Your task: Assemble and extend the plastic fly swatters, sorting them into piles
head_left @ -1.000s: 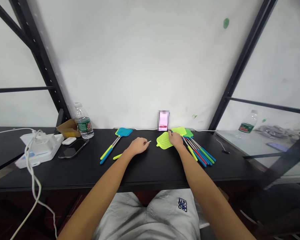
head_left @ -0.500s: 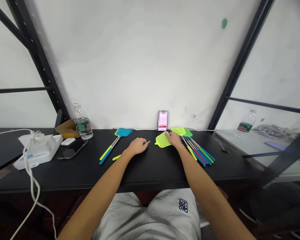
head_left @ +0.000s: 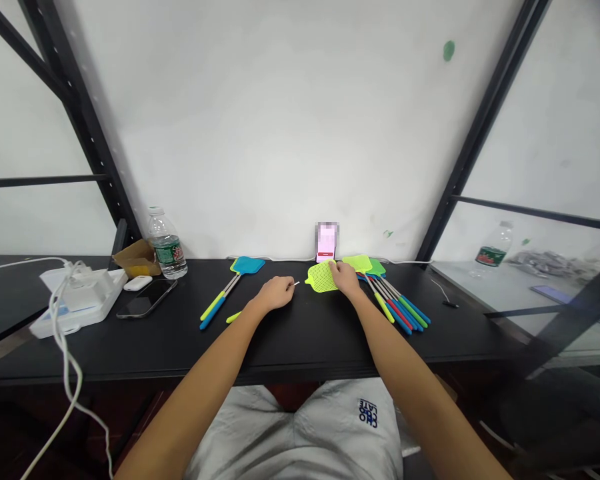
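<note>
My left hand (head_left: 277,293) is closed round a thin metal rod. The rod's tip pokes out on the right, and a yellow-green handle end (head_left: 233,317) shows behind my wrist. Pinched at its right edge by my right hand (head_left: 345,277) is a yellow-green fly swatter head (head_left: 323,277), perforated like a mesh. The head's narrow socket points left toward the rod tip, with a small gap between them. To the left lie two whole fly swatters, with a blue head (head_left: 250,265) on top. Beyond my right hand, several fly swatters (head_left: 403,310) lie fanned out.
A phone (head_left: 327,241) stands against the wall. Left on the black table (head_left: 300,347) are a water bottle (head_left: 168,247), a cardboard box (head_left: 137,259), a dark phone (head_left: 147,298), a white case (head_left: 138,283) and a white power strip (head_left: 80,310) with cables.
The yellow-green head has shifted slightly left and turned, so its socket is more level and nearer the rod tip. My left hand has barely moved.
</note>
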Demonstrator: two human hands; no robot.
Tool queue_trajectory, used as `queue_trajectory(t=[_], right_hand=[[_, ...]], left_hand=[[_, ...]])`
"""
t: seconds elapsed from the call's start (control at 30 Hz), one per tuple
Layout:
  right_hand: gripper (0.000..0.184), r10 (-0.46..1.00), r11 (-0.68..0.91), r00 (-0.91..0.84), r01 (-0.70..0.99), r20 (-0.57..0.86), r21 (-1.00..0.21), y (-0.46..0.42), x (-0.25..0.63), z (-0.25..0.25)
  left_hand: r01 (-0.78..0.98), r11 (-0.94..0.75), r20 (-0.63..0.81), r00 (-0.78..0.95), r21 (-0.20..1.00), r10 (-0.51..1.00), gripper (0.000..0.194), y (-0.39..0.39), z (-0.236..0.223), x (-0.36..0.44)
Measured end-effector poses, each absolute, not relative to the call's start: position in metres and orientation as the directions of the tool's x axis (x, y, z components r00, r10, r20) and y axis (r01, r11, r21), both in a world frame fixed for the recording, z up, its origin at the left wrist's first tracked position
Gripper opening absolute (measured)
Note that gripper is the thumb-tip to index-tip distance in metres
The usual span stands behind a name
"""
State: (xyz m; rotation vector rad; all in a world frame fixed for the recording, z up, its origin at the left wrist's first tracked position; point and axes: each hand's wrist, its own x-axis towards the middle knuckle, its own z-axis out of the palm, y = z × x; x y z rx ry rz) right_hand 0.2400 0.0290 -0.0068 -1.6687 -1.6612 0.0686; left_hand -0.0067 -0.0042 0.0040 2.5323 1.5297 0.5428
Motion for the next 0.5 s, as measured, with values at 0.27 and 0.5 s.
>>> queue_trajectory(t=[0.27, 0.5], right_hand=[[0.041, 0.901, 0.103, 0.141, 0.849, 0.410, -0.518, 0.0291, 0.2375, -0.0091], [0.026, 0.946, 0.042, 0.126, 0.865, 0.297, -0.501, 0.0302, 0.2375, -0.0106]], left_hand=[[0.781, -0.509, 0.280, 0.429, 0.363, 0.859, 0.023, -0.0085, 0.0046, -0.0041], [0.626, -0.524, 0.447, 0.294, 0.578, 0.845, 0.022, -0.0031, 0.0115, -0.0027]])
